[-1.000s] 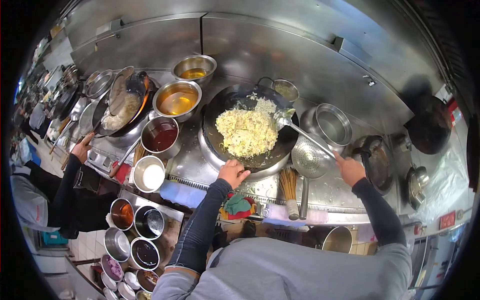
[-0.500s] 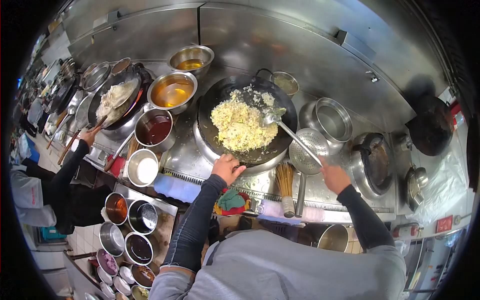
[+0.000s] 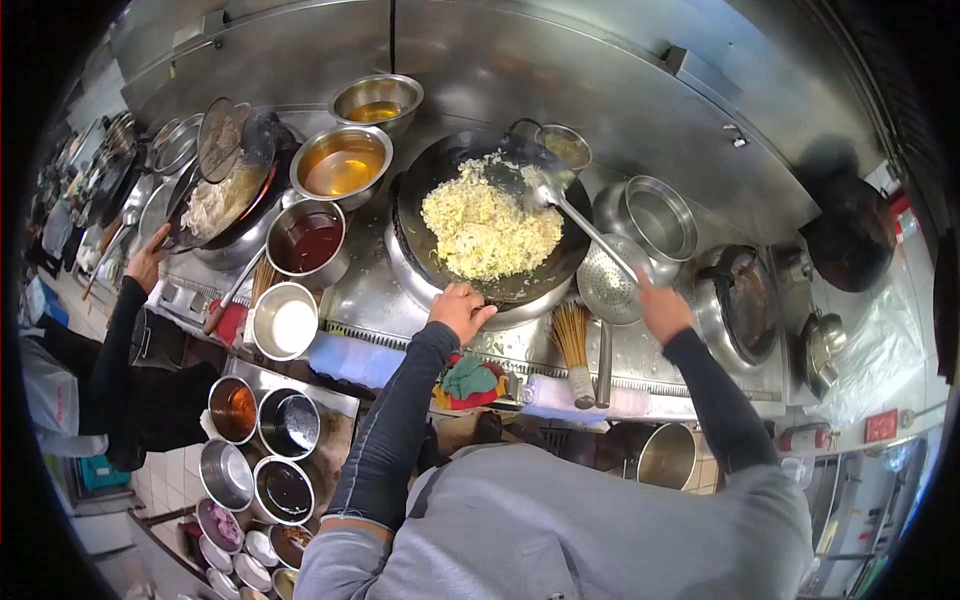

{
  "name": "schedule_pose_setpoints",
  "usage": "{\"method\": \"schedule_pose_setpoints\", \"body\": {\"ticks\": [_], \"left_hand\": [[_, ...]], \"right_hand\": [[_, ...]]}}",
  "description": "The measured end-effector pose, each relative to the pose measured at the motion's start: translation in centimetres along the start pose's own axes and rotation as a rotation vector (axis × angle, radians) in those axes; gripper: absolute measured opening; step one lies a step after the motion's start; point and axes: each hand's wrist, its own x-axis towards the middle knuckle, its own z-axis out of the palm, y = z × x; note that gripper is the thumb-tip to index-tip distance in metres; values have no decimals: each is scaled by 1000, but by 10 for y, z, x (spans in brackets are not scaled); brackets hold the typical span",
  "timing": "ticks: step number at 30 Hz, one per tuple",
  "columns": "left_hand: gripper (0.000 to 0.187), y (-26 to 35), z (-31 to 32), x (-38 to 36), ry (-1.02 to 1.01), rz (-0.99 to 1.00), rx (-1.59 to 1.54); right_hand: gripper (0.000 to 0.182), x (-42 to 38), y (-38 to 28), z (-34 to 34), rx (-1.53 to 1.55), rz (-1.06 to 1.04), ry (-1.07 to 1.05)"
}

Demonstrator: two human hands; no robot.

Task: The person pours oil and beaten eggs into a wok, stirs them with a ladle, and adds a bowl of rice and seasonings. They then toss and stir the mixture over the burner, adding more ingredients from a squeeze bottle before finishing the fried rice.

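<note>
A dark wok (image 3: 566, 262) sits on the burner in front of me, holding yellow fried rice (image 3: 490, 230) with bits of egg. My left hand (image 3: 463, 312) is closed on the wok's near rim; whatever handle lies under the fingers is hidden. Wrapped round the end of a long metal ladle (image 3: 598, 236) is my right hand (image 3: 664, 314). The ladle's bowl rests at the far right of the rice, inside the wok. Beneath the ladle's handle lies a perforated strainer (image 3: 612, 285).
Left of the wok stand bowls of yellow oil (image 3: 343, 170) and a pot of dark red liquid (image 3: 307, 238). A bamboo brush (image 3: 572, 345) lies on the front edge near bunched cloths (image 3: 470, 380). Farther left, a co-worker's hand (image 3: 148, 260) holds another wok (image 3: 205, 215).
The ladle's bowl has moved slightly up, toward the wok's far side, and my right hand has risen with it. The co-worker's wok contents have shifted, and a strainer is now raised above them.
</note>
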Motion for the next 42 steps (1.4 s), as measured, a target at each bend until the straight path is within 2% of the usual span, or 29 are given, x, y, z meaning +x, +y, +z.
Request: {"method": "schedule_pose_setpoints", "body": {"ticks": [2,4,6,10,11,13,14,15,16,17,18,19,22,24,26,28,30,31,32,34,36,37,39,41,42], "left_hand": [[38,1,1,2,-14,-24,1],[37,9,-3,1,-39,-39,25],[35,8,-4,0,-11,-68,49],[35,-4,6,2,17,-19,-28],[35,-3,4,2,1,-27,-35],[35,1,3,1,-4,-35,-36],[36,2,-1,1,-4,-49,-31],[36,7,-6,0,-34,-84,-10],[36,10,-4,0,-37,-75,-6],[36,10,-3,2,-37,-95,15],[36,8,-2,1,-43,-119,39],[36,7,0,0,-43,-118,52],[35,10,-4,1,-79,-110,92],[36,7,-6,2,-115,-77,121],[36,5,-6,6,-152,-27,176],[37,3,-12,7,-173,42,213],[38,17,-33,16,-328,32,270],[38,14,-31,17,-337,42,275],[36,10,-28,20,-334,101,263],[35,7,-29,27,-329,162,255],[34,9,-29,25,-309,235,110],[33,9,-27,25,-293,220,69],[34,4,-24,28,-319,219,27],[34,1,-27,29,-381,177,-38],[34,6,-26,26,-385,181,-37]], "right_hand": [[48,41,-21,2,-67,-38,70],[48,50,-30,-13,-136,-50,86],[52,41,-31,-43,-187,-6,-13],[52,25,-17,-88,-322,-93,-104],[51,33,-17,-69,-242,-130,-21],[51,61,-42,-27,-75,-76,32],[49,80,-46,16,6,-109,30],[49,73,-70,45,172,-139,151],[51,62,-102,52,256,62,-13],[49,33,-126,45,378,80,-44],[46,12,-129,74,550,4,57],[44,-14,-126,84,689,-55,59],[47,-58,-85,54,665,-55,-52],[44,-40,-75,44,646,-56,27],[43,-9,-104,48,603,-76,154],[39,22,-133,94,706,-14,276],[41,-4,-156,72,729,98,6],[43,-25,-147,82,757,32,-48],[45,-50,-136,71,805,19,-81],[45,-69,-93,55,603,-30,-111],[42,-57,-77,35,529,66,-114],[42,-43,-82,39,537,73,-118],[40,-3,-112,63,606,173,109],[37,13,-153,90,616,174,121],[36,-3,-168,90,754,171,133]]}}
